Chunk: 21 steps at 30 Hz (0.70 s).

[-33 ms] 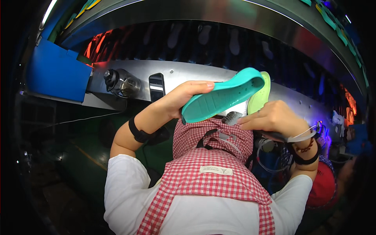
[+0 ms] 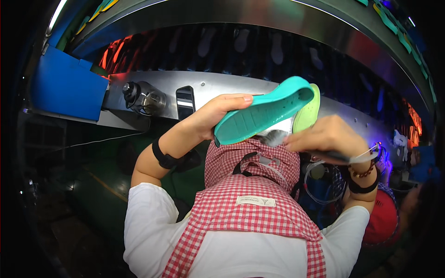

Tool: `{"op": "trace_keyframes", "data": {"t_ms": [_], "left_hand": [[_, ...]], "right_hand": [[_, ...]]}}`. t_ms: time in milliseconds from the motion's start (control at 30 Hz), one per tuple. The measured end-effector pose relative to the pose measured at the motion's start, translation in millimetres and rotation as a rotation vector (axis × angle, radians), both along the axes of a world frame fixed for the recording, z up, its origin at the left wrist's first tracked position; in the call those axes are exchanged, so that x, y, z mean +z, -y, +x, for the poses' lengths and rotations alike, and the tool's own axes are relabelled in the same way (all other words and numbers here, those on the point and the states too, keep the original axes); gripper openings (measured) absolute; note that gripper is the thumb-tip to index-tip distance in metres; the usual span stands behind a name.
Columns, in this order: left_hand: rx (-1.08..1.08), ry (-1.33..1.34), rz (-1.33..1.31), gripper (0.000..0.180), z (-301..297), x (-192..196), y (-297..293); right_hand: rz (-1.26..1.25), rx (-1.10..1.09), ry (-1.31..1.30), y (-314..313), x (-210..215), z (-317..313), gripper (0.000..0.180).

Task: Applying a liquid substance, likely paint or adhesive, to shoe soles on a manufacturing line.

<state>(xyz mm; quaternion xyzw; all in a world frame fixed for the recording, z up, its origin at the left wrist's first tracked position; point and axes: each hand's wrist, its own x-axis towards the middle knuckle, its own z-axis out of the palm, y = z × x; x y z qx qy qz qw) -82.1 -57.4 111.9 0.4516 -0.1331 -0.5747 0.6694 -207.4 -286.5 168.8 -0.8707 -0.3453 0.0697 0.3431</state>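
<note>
Nothing moved since the earlier frame: same pose. Left hand (image 2: pixel 218 116) grips the teal shoe sole (image 2: pixel 262 116), fingers wrapped over its heel end, tread facing down. A yellow-green sole (image 2: pixel 308 111) sits just behind the teal sole's toe. Right hand (image 2: pixel 327 136), closed around a brush (image 2: pixel 273 137), probably touches bristles under the teal sole. Steel conveyor rail (image 2: pixel 222 85) runs behind it.

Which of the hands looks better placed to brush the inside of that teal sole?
Probably the right hand: it grips the grey-bristled brush beside the teal rubber shoe sole, which the left hand holds.
</note>
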Motion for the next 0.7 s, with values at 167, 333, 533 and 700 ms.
{"op": "trace_keyframes", "data": {"t_ms": [167, 333, 533, 700], "left_hand": [[0.044, 0.114, 0.023, 0.05, 4, 3, -9], [0.163, -0.126, -0.173, 0.041, -1, -9, -4], [0.149, -0.393, -0.35, 0.045, -4, -25, 8], [0.186, -0.446, -0.347, 0.043, -2, -36, 5]], "right_hand": [[0.112, -0.223, -0.083, 13, -30, -2, 0.024], [0.576, -0.254, -0.217, -13, -27, -7, 0.021], [0.704, -0.524, -0.237, -34, -54, 4, 0.018], [0.571, -0.585, 0.052, -25, -62, 6, 0.016]]}}
